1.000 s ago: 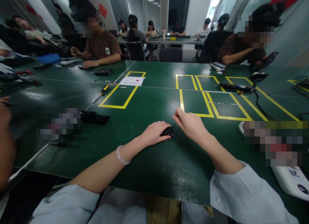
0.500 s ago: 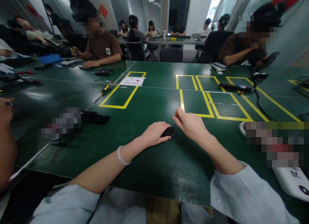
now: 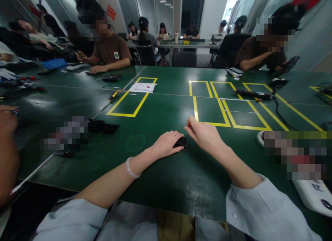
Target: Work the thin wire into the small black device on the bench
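Note:
A small black block-like object (image 3: 181, 143) lies on the green table, partly covered by my fingers. My left hand (image 3: 167, 143) is wrapped over it from the left and keeps it down on the tabletop. From the right, my right hand (image 3: 204, 132) pinches a thin dark rod-shaped tool (image 3: 187, 135), which slants down to the right end of the black object. Most of the tool is hidden inside my fingers, so its kind does not show. Whether its tip touches the object is too small to tell.
A yellow-and-black screwdriver (image 3: 112, 96) and a paper sheet (image 3: 142, 88) lie ahead left. Black parts (image 3: 103, 126) are left of my hands. A black corded tool (image 3: 254, 94) crosses yellow tape at right, beyond a white case (image 3: 315, 194). A co-worker's arm (image 3: 7, 130) is at far left.
My right hand has shifted very slightly left with the thin tool. My left hand stays on the black object. The co-worker's hand at far left has moved a little to the right.

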